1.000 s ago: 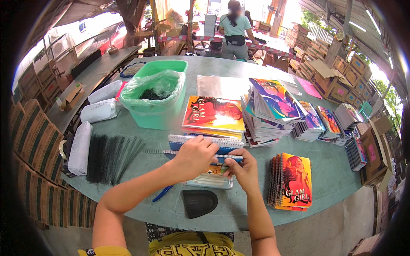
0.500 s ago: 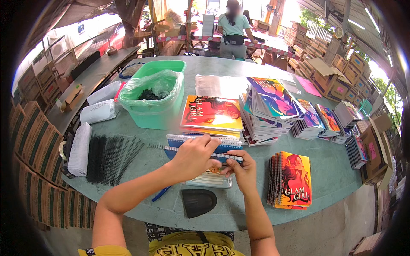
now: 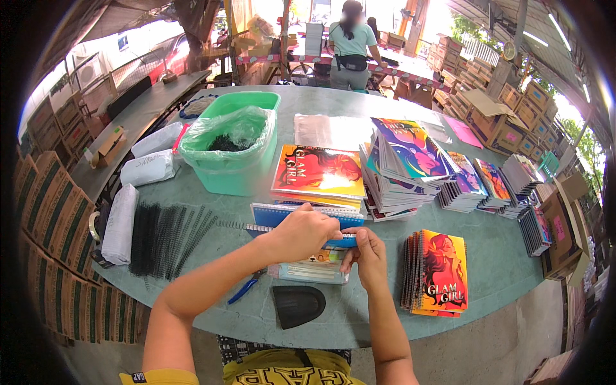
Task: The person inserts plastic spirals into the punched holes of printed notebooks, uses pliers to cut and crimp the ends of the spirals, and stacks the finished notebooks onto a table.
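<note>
A blue-covered notebook (image 3: 268,213) with a row of punched holes lies in front of me, and a dark spiral coil (image 3: 232,225) runs along its edge, its loose end sticking out to the left. My left hand (image 3: 298,232) is closed over that edge, fingers bent down on the coil; its fingertips are partly hidden. At the right end of the edge, my right hand (image 3: 368,251) pinches the notebook between thumb and fingers. Under both hands sits a pale booklet or pack (image 3: 311,272) with a cartoon animal picture. Blue-handled cutters (image 3: 242,290) rest on the table to the left.
Many loose coils (image 3: 167,237) lie left, beside white wrapped rolls (image 3: 120,224). A green bin (image 3: 224,172) with a plastic liner stands behind. Stacked notebooks (image 3: 321,170) and a coil-bound stack (image 3: 443,269) flank my hands. A black curved piece (image 3: 299,307) sits near the edge.
My left hand has shifted right and its fingers have bent further over the notebook's edge. The coil's loose end has moved slightly. My right hand has changed its grip a little.
</note>
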`<state>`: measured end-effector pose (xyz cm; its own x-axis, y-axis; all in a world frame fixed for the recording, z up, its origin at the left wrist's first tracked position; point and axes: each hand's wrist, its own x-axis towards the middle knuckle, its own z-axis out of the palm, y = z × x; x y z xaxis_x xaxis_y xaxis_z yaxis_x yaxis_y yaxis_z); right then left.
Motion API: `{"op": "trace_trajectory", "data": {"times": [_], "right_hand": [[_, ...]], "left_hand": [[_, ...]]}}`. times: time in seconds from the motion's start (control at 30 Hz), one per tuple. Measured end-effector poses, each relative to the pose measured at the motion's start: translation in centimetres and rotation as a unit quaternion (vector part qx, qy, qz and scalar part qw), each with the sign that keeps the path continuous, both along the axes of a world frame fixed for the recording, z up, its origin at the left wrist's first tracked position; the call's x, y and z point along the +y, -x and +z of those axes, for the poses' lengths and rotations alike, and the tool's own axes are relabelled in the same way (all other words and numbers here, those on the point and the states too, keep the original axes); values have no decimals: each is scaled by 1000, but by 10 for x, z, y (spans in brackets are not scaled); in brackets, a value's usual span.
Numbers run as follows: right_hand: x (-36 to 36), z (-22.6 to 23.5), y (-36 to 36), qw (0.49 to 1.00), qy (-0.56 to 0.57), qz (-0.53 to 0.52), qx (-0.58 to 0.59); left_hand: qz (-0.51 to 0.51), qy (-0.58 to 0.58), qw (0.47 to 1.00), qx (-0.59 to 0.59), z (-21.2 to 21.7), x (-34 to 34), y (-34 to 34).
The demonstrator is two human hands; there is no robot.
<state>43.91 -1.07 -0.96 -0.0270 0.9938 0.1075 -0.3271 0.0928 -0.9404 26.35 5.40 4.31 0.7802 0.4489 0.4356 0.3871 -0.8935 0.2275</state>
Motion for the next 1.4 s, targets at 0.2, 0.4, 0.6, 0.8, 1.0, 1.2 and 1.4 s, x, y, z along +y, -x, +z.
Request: {"op": "trace_trajectory", "data": {"times": [0.2, 0.4, 0.6, 0.8, 1.0, 1.2, 1.4], "right_hand": [[2, -1, 10, 996, -9, -74, -55], [-2, -7, 16, 996, -31, -82, -16], [-1, -7, 15, 994, -63, -86, 1], [-4, -12, 9, 996, -33, -82, -21], [-10, -7, 10, 988, -45, -145, -34], [-11, -20, 5, 980, -17, -168, -108], [-20, -12, 7, 964, -31, -190, -186]], "left_hand": [[33, -72, 995, -66, 4, -11, -6], [93, -22, 994, 50, 6, -15, 11], [113, 7, 992, 61, 5, -16, 10], [99, -7, 995, -24, 6, -18, 5], [89, 22, 996, -4, 4, -13, 3], [27, -7, 996, -85, -6, -23, -35], [-5, 48, 997, -65, -11, -24, -43]]}}
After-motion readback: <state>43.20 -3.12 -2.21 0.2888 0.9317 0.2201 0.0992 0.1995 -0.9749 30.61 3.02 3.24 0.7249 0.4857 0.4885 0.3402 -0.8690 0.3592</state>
